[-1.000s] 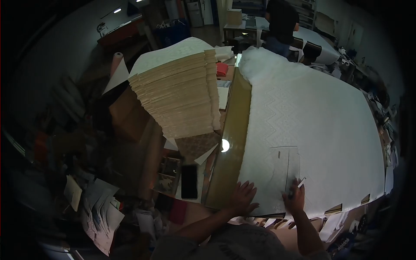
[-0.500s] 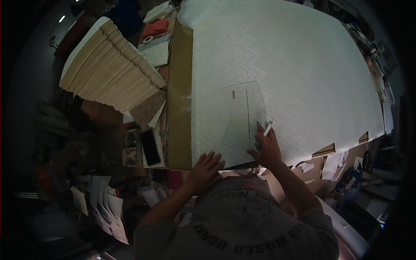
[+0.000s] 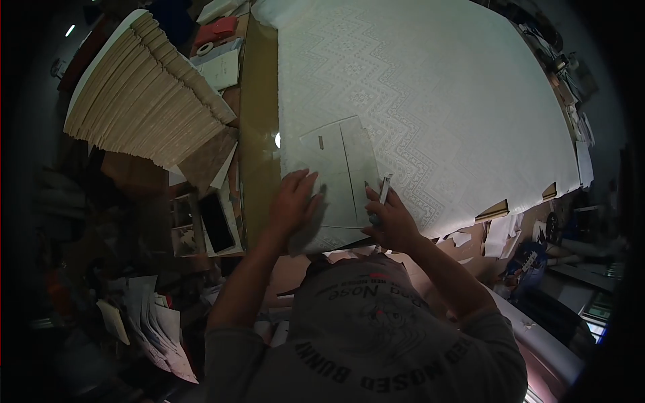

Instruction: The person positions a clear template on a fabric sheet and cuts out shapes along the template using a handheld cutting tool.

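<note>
Overall, a broad white fabric [image 3: 463, 114] with a zigzag relief covers most of the table [image 3: 259, 101], whose olive-brown strip is exposed along the left side. At the near edge, brown material shows in small gaps below the fabric. The person's grey T-shirt [image 3: 390, 319], printed with dark lettering, occupies the lower centre, close against this edge. At upper left stands a thick stack of tan, ragged-edged layers [image 3: 144, 94]; at lower left, a fanned bundle of papers [image 3: 151, 326] hangs in shadow.

Next in size, a thin pattern sheet [image 3: 336, 144] marked with dark lines lies flat on the fabric, near its left front corner and between the two hands. The left hand [image 3: 293, 205], fingers extended and slightly spread, is at the left margin of the sheet, with a shadow beside it; whether the palm presses down cannot be told. The right hand [image 3: 393, 218] is at the sheet's lower right margin, its fingers curled around a slim pale implement [image 3: 385, 189] that points away from the body.

Among the smaller items, a dark phone [image 3: 216, 222] lies left of the strip, beside a compartmented box [image 3: 183, 225]. Farther up are a red pouch [image 3: 217, 30] and, just below it, a white ring [image 3: 205, 48], possibly a tape roll.
</note>
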A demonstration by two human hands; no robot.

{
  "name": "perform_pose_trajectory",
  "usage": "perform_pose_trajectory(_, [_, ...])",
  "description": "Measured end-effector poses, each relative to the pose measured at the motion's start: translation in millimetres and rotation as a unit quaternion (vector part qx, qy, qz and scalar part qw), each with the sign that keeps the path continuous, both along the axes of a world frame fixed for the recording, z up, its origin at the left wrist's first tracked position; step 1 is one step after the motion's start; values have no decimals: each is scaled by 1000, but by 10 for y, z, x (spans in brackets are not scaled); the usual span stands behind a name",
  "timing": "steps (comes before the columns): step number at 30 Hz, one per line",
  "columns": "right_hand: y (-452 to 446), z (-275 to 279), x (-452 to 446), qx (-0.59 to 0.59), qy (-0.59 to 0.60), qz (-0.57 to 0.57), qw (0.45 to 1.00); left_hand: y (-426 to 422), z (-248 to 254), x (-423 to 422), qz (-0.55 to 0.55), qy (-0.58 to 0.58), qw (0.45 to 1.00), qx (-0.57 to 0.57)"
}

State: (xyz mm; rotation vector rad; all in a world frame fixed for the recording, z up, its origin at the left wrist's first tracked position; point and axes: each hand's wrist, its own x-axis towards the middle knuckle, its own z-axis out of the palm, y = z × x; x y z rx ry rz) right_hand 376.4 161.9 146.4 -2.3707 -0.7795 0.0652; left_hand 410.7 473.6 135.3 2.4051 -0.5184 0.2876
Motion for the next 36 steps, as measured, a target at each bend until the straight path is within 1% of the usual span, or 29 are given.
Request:
perform_pose_trajectory(1, [-10, -26, -33, -6, 1, -4, 1000, -4, -35, 160, -4, 1, 1000, -6])
perform_pose_trajectory(3, [-45, -101, -134, 37, -6, -33, 999, 0, -78, 401, -34, -17, 995, 92])
perform_pose_trajectory(4, [-70, -117, -190, 32, -7, -36, 999, 14, -89, 465, -37, -17, 995, 86])
perform_pose_trajectory(6, [-102, -141, -291, 39, 9, -115, 993, 52, -85, 552, -66, -8, 991, 115])
perform_pose_trajectory(9, [-125, -181, -354, 54, 4, -142, 988, 31, -82, 626, -79, 11, 990, 120])
perform_pose_trajectory(13, [-162, -218, -197, 28, -8, -162, 986, -87, -108, 805, -85, 2, 990, 114])
perform_pose_trajectory(16, [-210, -199, -59, 37, -44, -171, 984, -158, -130, 897, -69, 3, 990, 121])
perform_pose_trajectory(19, [-245, -178, -25, 21, -48, -159, 986, -146, -127, 912, -75, -9, 992, 106])
perform_pose_trajectory(21, [-240, -179, -24, 20, -78, -142, 987, -145, -119, 902, -68, -8, 994, 85])
perform_pose_trajectory(25, [-234, -168, -30, 19, -62, -149, 987, -180, -135, 888, -45, -7, 997, 54])
perform_pose_trajectory(27, [-230, -180, -42, 30, -69, -154, 985, -186, -170, 892, -24, -24, 999, 25])
perform_pose_trajectory(30, [-235, -171, -32, 29, -61, -148, 987, -167, -239, 925, -14, -34, 999, 9])
perform_pose_trajectory(36, [-233, -154, -11, 25, -52, -142, 988, -161, -208, 914, -15, -40, 999, 34])
